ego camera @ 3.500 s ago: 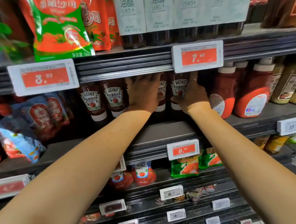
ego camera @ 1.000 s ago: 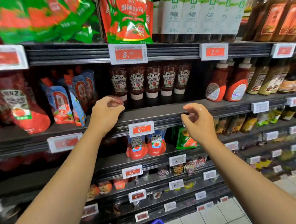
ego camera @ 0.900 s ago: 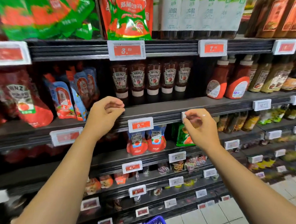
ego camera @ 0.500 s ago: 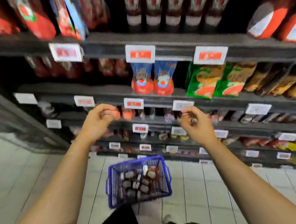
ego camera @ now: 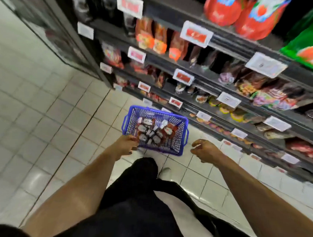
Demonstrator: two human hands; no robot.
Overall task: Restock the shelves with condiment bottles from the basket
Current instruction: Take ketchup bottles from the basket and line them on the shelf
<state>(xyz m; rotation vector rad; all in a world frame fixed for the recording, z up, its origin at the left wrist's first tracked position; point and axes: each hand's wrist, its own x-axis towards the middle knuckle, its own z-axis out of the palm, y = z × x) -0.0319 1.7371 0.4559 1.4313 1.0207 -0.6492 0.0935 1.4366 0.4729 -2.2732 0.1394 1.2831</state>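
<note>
A blue wire basket [ego camera: 180,135] stands on the tiled floor by the foot of the shelves. Several dark ketchup bottles [ego camera: 153,131] with white caps lie inside it. My left hand [ego camera: 125,145] is stretched down at the basket's near left rim, fingers loosely curled, holding nothing that I can see. My right hand [ego camera: 204,150] hangs to the right of the basket above the floor, fingers loosely curled and empty. The view is blurred by motion.
Dark shelves [ego camera: 212,77] with red pouches, packets and price tags run along the right. Pale floor tiles [ego camera: 46,122] spread to the left. My dark trousers [ego camera: 137,198] fill the lower middle.
The view swung down from the ketchup shelf to the floor. Both hands dropped from shelf height toward the basket, and the left one now reaches its rim.
</note>
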